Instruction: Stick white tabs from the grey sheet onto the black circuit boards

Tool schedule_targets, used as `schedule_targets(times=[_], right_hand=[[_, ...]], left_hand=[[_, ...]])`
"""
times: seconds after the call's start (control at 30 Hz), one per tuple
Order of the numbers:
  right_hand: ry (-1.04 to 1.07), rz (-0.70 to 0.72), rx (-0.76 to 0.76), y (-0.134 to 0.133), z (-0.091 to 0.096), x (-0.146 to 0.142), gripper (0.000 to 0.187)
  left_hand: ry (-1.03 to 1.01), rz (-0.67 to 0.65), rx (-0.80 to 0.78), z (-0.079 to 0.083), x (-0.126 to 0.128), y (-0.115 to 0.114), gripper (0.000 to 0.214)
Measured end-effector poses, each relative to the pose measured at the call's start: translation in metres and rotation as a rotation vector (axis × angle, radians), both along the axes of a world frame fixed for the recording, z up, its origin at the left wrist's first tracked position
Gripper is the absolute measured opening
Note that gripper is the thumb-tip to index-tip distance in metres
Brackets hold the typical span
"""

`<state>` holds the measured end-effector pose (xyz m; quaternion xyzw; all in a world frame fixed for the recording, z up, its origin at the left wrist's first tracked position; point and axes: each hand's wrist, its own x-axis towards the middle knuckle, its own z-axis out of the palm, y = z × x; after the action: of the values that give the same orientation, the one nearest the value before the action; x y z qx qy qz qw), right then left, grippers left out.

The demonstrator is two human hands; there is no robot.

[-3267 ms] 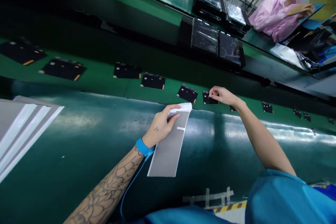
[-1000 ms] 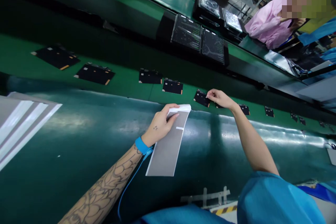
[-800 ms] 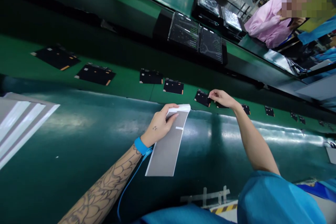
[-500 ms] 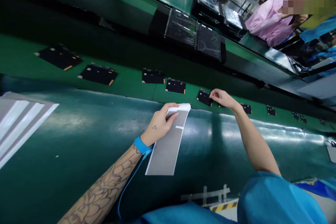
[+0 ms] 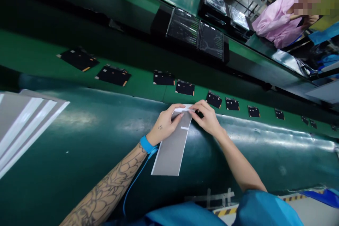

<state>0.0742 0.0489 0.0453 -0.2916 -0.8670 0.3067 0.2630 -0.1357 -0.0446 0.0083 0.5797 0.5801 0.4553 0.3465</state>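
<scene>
A long grey sheet with a white end (image 5: 172,146) lies on the dark green bench (image 5: 87,137). My left hand (image 5: 165,125) pins its upper part, fingers closed over the white top edge. My right hand (image 5: 206,116) is at the sheet's top right corner, thumb and fingers pinched on the edge there. Several small black circuit boards (image 5: 214,99) ride in a row on the bright green conveyor belt (image 5: 144,90) just beyond both hands. A blue wrist strap (image 5: 147,145) with a cord is on my left wrist.
A stack of grey and white sheets (image 5: 23,123) lies at the left edge. Dark trays with panels (image 5: 197,35) sit on the far belt. A person in a pink coat (image 5: 275,21) stands at the far right. Yellow-black floor tape (image 5: 288,197) runs below the bench.
My right hand has come back from the black board on the belt to the top corner of the grey sheet. The boards have drifted right along the belt. My left hand stayed put.
</scene>
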Motion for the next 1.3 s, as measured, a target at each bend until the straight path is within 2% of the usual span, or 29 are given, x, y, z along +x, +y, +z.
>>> schedule_targets(times=[0.1,0.27,0.53,0.63,0.73,0.83,0.93,1.03,1.1,1.2,1.3], right_hand=[[0.002,0.004,0.092,-0.007,-0.008,-0.013,0.016],[-0.074,-0.021,0.169,-0.009,-0.019,-0.017,0.016],[-0.211,-0.003,0.244,-0.008,-0.011,-0.022,0.018],[-0.186,0.013,0.191,-0.01,-0.009,-0.023,0.017],[-0.092,-0.005,0.047,-0.009,-0.005,-0.02,0.014],[-0.028,-0.084,-0.042,0.013,0.005,-0.002,0.015],[-0.047,-0.176,-0.125,0.058,0.017,0.038,0.022],[-0.186,-0.195,-0.261,0.107,0.027,0.09,0.034],[-0.331,-0.185,-0.348,0.13,0.029,0.119,0.039],[-0.491,-0.187,-0.416,0.144,0.024,0.141,0.04],[-0.533,-0.158,-0.357,0.145,0.017,0.141,0.036]], left_hand=[[-0.03,-0.007,0.015,-0.002,0.0,0.0,0.03],[-0.004,-0.017,0.016,-0.003,0.0,0.001,0.032],[-0.06,-0.021,0.029,0.001,0.001,0.003,0.032],[-0.065,-0.025,0.022,0.002,0.001,0.002,0.031],[-0.058,-0.028,0.026,0.001,0.001,0.002,0.031],[-0.028,-0.027,0.014,0.002,0.001,0.001,0.03],[-0.025,-0.026,0.001,0.005,0.0,0.0,0.029],[-0.004,-0.022,-0.018,0.006,-0.001,-0.001,0.029],[0.015,-0.011,-0.017,0.005,-0.001,-0.001,0.029],[0.035,-0.004,-0.011,0.003,-0.001,0.0,0.03],[0.053,-0.011,-0.005,0.001,-0.002,-0.001,0.029]])
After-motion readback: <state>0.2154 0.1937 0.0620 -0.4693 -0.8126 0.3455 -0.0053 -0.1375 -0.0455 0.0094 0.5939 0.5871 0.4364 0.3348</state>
